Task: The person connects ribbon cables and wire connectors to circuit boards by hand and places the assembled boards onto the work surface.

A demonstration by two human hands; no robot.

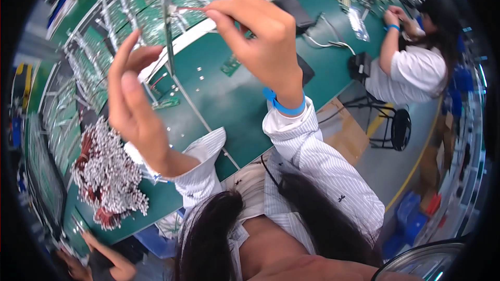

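Observation:
My right hand (260, 34) is raised over the bench, thumb and forefinger pinching a thin red wire (191, 9). The wire runs left to a small white connector near the top of a narrow green circuit board (168, 36), which shows edge-on. Beside that board, my left hand (138, 101) is held up with its fingers apart; it does not appear to grip anything. Whether its fingertips touch the board I cannot tell. A blue wristband (284, 104) circles my right wrist. Below the hands, small white pieces (200, 77) and a little green board (167, 103) lie on the green bench mat.
A heap of white-tipped red wires (109, 177) sits at left. Rows of green boards (140, 13) fill the far left. Black devices (294, 13) with a white cable stand at the back. One co-worker (416, 67) sits at right, another (107, 260) at lower left. A black stool (400, 129) stands at right.

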